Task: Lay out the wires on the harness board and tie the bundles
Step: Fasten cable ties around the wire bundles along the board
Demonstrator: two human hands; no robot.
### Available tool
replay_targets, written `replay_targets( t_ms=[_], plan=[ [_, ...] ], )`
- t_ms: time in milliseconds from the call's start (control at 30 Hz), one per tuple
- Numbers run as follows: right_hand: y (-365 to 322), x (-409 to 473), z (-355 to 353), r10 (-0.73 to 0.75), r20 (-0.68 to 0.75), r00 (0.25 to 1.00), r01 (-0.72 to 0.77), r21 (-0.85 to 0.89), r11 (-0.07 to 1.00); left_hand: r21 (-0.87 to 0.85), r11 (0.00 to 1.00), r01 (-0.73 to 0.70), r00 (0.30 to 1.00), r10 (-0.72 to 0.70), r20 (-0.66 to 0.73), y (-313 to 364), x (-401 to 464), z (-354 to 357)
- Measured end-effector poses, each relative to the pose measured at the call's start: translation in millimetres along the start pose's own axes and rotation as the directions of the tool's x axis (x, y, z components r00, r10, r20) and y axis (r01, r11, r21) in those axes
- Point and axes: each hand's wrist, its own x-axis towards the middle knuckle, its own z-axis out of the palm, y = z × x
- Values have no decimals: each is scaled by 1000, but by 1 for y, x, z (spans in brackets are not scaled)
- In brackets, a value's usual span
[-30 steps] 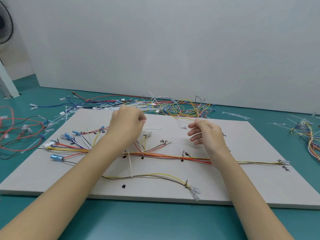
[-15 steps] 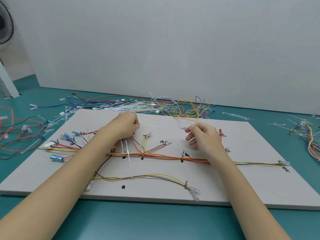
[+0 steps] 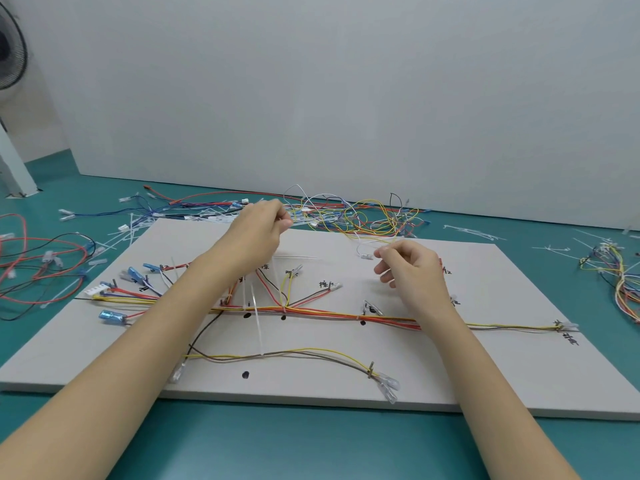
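The pale harness board lies flat in front of me. A red, orange and yellow main bundle runs across it, with branches to blue and clear connectors. A yellow and brown wire pair lies nearer me. A long white cable tie sticks out from the bundle. My left hand is raised over the board's far edge, fingertips pinched at the wire pile, seemingly on a thin wire. My right hand pinches a thin white wire with a small connector above the board.
A tangled pile of loose coloured wires lies behind the board. Red and black wires sprawl at the left, and another bundle at the right. Loose cable ties are scattered on the teal table. A fan stands far left.
My left hand has lifted off the bundle and moved away from me to the wire pile. My right hand stayed nearly in place, still pinching the thin white wire.
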Motion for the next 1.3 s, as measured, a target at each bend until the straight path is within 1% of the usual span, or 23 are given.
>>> replay_targets(
  t_ms=[67, 133, 200, 267, 467, 667, 800, 967, 1067, 1233, 1300],
  plan=[
    [-3, -1, -1, -47, -17, 999, 48, 47, 998, -10, 998, -61, 998, 61, -25, 15, -4, -3],
    [-5, -2, -3, -50, 15, 999, 49, 102, 994, 26, 994, -109, 993, 110, -32, 26, -9, -1],
    [-7, -4, -3, -23, 67, 997, 13, 153, 988, 42, 989, -144, 989, 146, -25, 34, -13, 2],
    [-8, -5, -2, 6, 100, 995, -27, 207, 978, 6, 988, -156, 988, 156, -9, 37, -16, 6],
    [-10, -6, -2, 71, 106, 992, -104, 347, 932, -8, 985, -174, 985, 174, 11, 41, -23, 14],
    [-9, -8, -1, 132, 102, 986, -158, 316, 936, -14, 981, -196, 981, 196, -11, 47, -28, 13],
    [-10, -9, -1, 175, 96, 980, -199, 391, 899, 7, 975, -221, 975, 221, 11, 51, -33, 17],
    [-12, -9, -3, 204, 125, 971, -239, 446, 862, 95, 962, -257, 966, 255, 35, 55, -40, 23],
    [-12, -8, -3, 204, 116, 972, -234, 439, 867, 180, 942, -283, 959, 280, 45, 58, -43, 27],
    [-8, -7, -1, 172, 32, 985, -172, 346, 922, 138, 942, -305, 951, 296, 86, 64, -49, 32],
    [-7, -6, 0, 165, 16, 986, -160, 343, 926, 99, 945, -311, 949, 304, 81, 65, -52, 34]
  ],
)
